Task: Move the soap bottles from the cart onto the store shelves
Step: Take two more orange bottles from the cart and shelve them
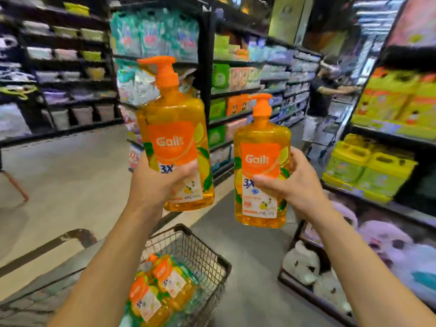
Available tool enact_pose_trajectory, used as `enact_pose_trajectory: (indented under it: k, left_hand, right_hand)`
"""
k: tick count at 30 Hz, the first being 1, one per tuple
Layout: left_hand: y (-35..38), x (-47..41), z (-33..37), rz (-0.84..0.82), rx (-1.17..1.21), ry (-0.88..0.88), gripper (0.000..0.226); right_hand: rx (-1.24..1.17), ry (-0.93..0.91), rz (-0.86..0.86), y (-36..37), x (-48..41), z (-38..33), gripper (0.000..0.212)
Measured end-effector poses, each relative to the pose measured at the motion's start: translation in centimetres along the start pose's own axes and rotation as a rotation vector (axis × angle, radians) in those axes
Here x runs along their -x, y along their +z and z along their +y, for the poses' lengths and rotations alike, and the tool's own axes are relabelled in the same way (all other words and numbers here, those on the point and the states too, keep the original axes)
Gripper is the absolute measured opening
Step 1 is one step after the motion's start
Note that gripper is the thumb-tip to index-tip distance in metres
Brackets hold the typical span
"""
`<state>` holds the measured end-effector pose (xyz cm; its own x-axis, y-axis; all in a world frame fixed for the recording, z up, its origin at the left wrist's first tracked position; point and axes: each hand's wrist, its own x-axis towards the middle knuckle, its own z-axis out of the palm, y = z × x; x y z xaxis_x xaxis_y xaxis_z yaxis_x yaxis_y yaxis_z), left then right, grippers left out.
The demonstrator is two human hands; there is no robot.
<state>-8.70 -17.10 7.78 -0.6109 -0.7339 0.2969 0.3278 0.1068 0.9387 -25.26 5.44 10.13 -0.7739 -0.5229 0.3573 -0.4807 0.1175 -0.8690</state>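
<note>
Orange soap bottles (174,149) stand upright: left hand (158,182) grips one, right hand (292,182) the other, seemingly nearer the right shelves (387,136).

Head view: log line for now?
left hand: grips orange pump soap bottle; right hand: grips second orange pump bottle; black wire cart: bottles inside

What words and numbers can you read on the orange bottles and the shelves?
"Gall", last letters blurred: orange label of the left bottle, held by the left hand.
"Gall", the same: right bottle, in the right hand.
"3X": lower on both labels.
Small print, bottles in the cart, shelf packs: too blurred.
</note>
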Motion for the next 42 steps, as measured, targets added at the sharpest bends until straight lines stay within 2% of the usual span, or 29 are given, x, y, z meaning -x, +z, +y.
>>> enact_pose_trajectory:
  k: [3,8,12,15,21,26,32,42]
  left_hand:
    - [5.5,1.2,1.4,-0.102,-0.001,0.044,0.084]
    - [16.0,4.6,2.8,-0.232,0.038,0.111,0.094]
    - [23.9,8.0,3.2,-0.31,0.076,0.128,0.087]
    - [29.4,10.6,3.2,-0.339,0.106,0.148,0.094]
    - [39.1,14.7,3.2,-0.442,0.161,0.143,0.106]
    - [46.1,16.6,3.9,-0.527,0.156,0.175,0.079]
    - [53.3,16.3,2.3,-0.621,0.172,0.163,0.11]
    - [67.8,12.2,-1.8,-0.708,0.287,0.068,0.102]
  right_hand:
    - [0.011,0.001,0.094,-5.9,2.1,0.2,0.084]
    - [0.07,-0.008,0.246,-16.6,6.4,0.6,0.103]
    - [0.121,-0.014,0.34,-25.0,10.2,1.0,0.099]
    - [0.155,-0.029,0.395,-30.4,13.3,1.1,0.095]
    - [0.204,-0.017,0.531,-39.3,18.4,1.5,0.101]
    - [0.237,0.009,0.628,-44.9,20.5,2.5,0.095]
    - [0.232,0.026,0.709,-50.5,20.4,4.6,0.091]
    - [0.273,0.075,0.81,-59.5,14.3,10.1,0.085]
